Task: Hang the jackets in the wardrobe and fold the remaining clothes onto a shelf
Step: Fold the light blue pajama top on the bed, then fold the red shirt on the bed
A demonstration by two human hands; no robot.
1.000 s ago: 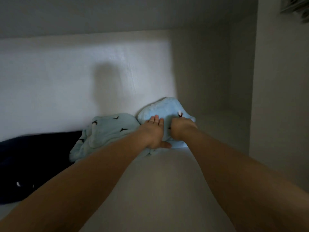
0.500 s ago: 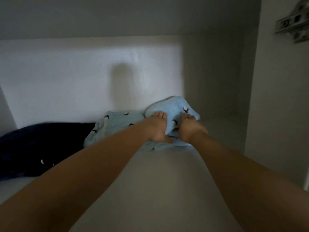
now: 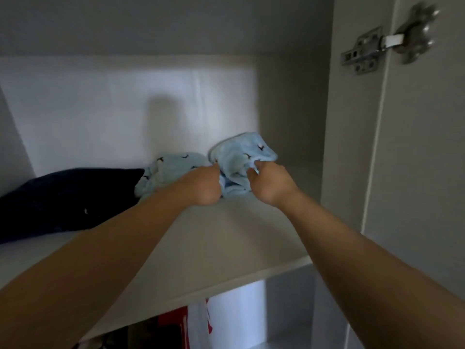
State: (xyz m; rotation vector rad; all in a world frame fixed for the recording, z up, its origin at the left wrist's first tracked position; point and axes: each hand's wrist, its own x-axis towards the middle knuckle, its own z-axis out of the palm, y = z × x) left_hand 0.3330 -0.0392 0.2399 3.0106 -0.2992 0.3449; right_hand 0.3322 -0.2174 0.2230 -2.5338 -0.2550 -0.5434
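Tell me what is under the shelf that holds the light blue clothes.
Below the shelf, which carries the light blue garment, only a strip of red and white fabric shows. The shelf board and the left forearm cover the rest there.

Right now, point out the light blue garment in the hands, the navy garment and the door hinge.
light blue garment (image 3: pixel 239 159): head view, its pale upper fold.
navy garment (image 3: pixel 63 197): head view, middle of its top surface.
door hinge (image 3: pixel 362 51): head view, the metal mounting plate.
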